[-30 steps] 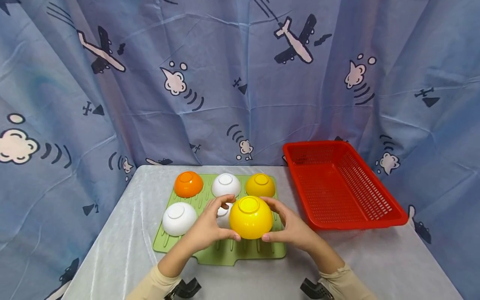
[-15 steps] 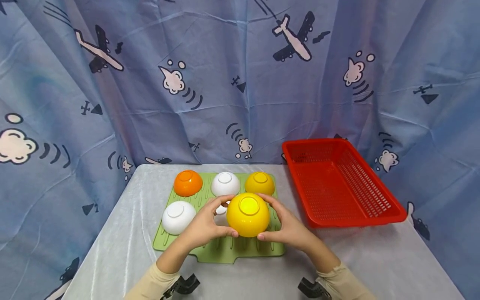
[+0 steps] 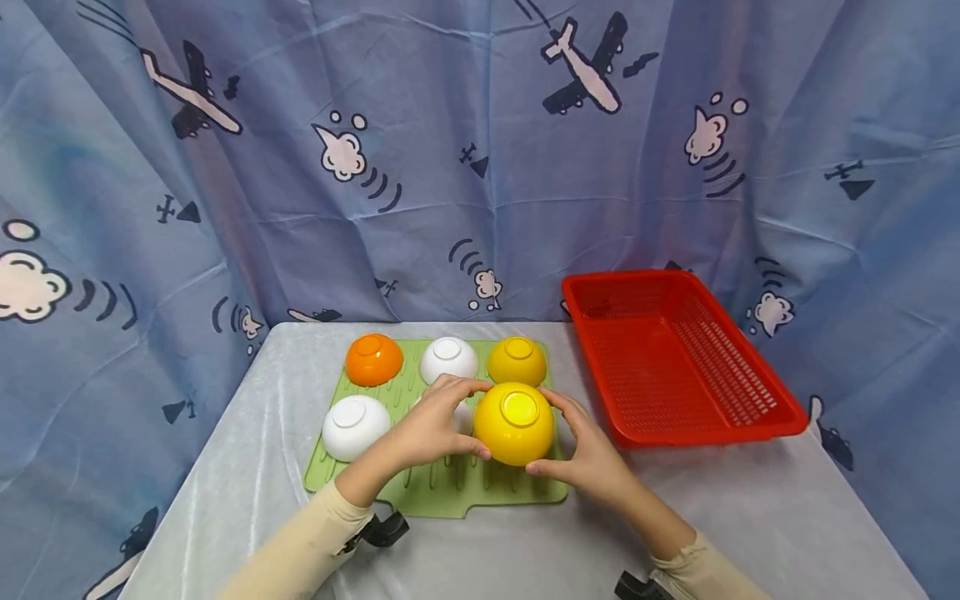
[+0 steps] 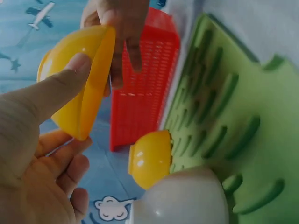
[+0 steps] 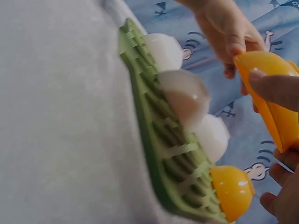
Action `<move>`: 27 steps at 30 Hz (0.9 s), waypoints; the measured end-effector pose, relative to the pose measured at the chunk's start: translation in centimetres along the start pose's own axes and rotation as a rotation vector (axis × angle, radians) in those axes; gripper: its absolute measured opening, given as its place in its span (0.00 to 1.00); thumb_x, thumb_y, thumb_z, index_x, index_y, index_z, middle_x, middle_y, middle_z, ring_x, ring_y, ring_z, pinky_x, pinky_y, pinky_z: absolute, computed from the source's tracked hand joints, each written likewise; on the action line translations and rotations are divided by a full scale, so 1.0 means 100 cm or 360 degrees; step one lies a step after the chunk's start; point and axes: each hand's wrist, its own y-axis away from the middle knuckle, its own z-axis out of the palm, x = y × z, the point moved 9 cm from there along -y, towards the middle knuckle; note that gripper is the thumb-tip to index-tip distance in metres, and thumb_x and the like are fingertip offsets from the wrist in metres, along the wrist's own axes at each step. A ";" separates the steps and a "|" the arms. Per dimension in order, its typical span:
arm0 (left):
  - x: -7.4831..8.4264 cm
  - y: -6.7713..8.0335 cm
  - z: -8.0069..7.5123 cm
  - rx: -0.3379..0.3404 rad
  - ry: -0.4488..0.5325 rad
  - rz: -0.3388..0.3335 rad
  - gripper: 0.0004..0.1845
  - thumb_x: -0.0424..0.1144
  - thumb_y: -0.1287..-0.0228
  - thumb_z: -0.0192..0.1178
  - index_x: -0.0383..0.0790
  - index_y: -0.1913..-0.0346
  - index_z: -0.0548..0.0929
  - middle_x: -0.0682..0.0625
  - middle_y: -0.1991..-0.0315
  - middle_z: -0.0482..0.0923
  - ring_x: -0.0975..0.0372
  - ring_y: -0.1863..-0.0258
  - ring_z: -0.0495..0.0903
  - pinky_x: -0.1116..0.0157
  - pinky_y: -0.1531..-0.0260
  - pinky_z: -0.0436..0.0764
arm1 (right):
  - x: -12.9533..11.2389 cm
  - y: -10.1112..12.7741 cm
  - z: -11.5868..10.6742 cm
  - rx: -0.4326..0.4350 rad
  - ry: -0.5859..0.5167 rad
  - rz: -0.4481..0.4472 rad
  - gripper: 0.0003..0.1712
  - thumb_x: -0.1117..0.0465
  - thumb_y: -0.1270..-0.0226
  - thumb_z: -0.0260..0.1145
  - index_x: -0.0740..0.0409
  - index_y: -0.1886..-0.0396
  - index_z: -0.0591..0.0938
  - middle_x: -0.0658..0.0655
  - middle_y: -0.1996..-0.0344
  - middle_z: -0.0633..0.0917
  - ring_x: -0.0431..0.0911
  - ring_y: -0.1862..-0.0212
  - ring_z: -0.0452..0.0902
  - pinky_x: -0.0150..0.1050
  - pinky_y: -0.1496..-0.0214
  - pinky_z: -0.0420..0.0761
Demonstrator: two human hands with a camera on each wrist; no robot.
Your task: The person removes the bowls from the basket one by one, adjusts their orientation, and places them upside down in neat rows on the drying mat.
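An upside-down yellow bowl (image 3: pixel 514 425) is held in the air over the front right part of a green ridged drying mat (image 3: pixel 442 498). My left hand (image 3: pixel 431 432) grips its left side, thumb low on the outer wall and fingers at the far side. On its right side my right hand (image 3: pixel 592 457) pinches it the same way. Also upside down on the mat are an orange bowl (image 3: pixel 373 360), a white bowl (image 3: pixel 448 360) and a second yellow bowl (image 3: pixel 517 361) behind. In front are another white bowl (image 3: pixel 356 428) and a third white bowl (image 3: pixel 462 418), partly hidden by my left hand.
A red perforated basket (image 3: pixel 720 433) stands at the right of the cloth-covered table (image 3: pixel 225 467), with nothing visible inside. A blue curtain (image 3: pixel 420 250) printed with airplanes hangs behind the table.
Both hands have shifted the held yellow bowl a little to the right over the mat. The head view has tilted slightly, so the whole scene sits a bit higher.
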 end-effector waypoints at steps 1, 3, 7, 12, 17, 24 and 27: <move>0.000 -0.004 0.001 -0.0027 -0.0042 0.0021 0.48 0.53 0.58 0.84 0.48 0.30 0.76 0.54 0.33 0.76 0.57 0.33 0.68 0.48 0.33 0.68 | 0.003 0.000 0.000 0.0021 0.0008 0.0009 0.61 0.56 0.55 0.87 0.53 0.22 0.64 0.59 0.26 0.68 0.61 0.24 0.61 0.72 0.29 0.59; -0.001 -0.011 0.004 -0.0074 -0.0110 0.0052 0.48 0.53 0.58 0.84 0.46 0.31 0.76 0.53 0.33 0.76 0.56 0.33 0.68 0.49 0.31 0.66 | 0.009 0.001 0.002 0.0056 0.0016 0.0030 0.60 0.57 0.56 0.87 0.53 0.23 0.65 0.61 0.26 0.68 0.62 0.25 0.61 0.72 0.29 0.60; -0.009 -0.022 0.011 -0.0159 -0.0177 0.0040 0.48 0.54 0.59 0.84 0.45 0.31 0.76 0.53 0.33 0.76 0.57 0.35 0.69 0.51 0.31 0.64 | 0.021 -0.001 0.005 0.0106 0.0043 0.0053 0.59 0.57 0.56 0.88 0.54 0.24 0.66 0.63 0.27 0.67 0.63 0.27 0.63 0.71 0.30 0.63; -0.020 -0.033 0.021 -0.0230 -0.0209 -0.0023 0.47 0.54 0.59 0.85 0.45 0.32 0.78 0.55 0.36 0.79 0.59 0.39 0.72 0.54 0.34 0.66 | 0.034 -0.004 0.008 0.0111 0.0090 0.0081 0.59 0.56 0.57 0.88 0.58 0.24 0.67 0.64 0.29 0.69 0.62 0.28 0.65 0.67 0.30 0.66; -0.026 -0.042 0.029 -0.0285 -0.0269 -0.0060 0.46 0.54 0.59 0.84 0.46 0.34 0.78 0.55 0.38 0.80 0.59 0.40 0.71 0.54 0.34 0.66 | 0.047 -0.009 0.010 0.0072 0.0157 0.0160 0.60 0.54 0.56 0.87 0.60 0.24 0.66 0.66 0.28 0.69 0.63 0.27 0.63 0.65 0.29 0.66; -0.034 -0.053 0.040 -0.0350 -0.0407 -0.0085 0.45 0.55 0.61 0.85 0.46 0.37 0.79 0.55 0.41 0.82 0.59 0.44 0.71 0.57 0.39 0.66 | 0.059 -0.017 0.014 0.0038 0.0241 0.0187 0.60 0.51 0.58 0.88 0.60 0.26 0.68 0.65 0.30 0.71 0.63 0.28 0.63 0.65 0.27 0.64; -0.036 -0.055 0.046 -0.0396 -0.0495 -0.0077 0.45 0.56 0.61 0.85 0.46 0.37 0.79 0.55 0.42 0.82 0.60 0.47 0.70 0.59 0.44 0.67 | 0.063 -0.019 0.015 0.0038 0.0290 0.0172 0.60 0.51 0.60 0.89 0.60 0.27 0.70 0.65 0.31 0.73 0.62 0.29 0.63 0.64 0.28 0.63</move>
